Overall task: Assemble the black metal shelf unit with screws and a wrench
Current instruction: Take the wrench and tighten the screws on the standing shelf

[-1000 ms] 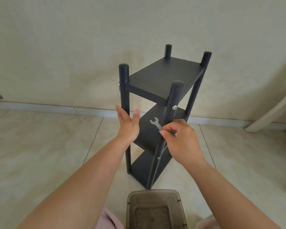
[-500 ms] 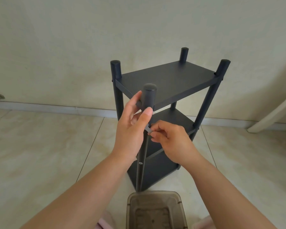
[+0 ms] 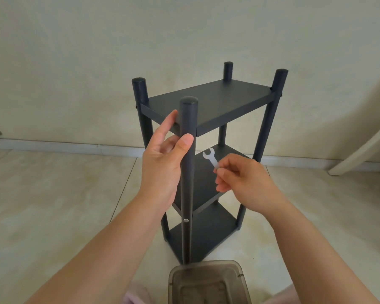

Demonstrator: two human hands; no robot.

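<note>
The wrench (image 3: 211, 158) handle is hidden in the right hand (image 3: 242, 179); the brown bin (image 3: 206, 284) is cut off below.

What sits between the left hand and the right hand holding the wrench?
In the head view, the shelf unit's near front post stands between the left hand and the right hand, which pinches the wrench.
</note>
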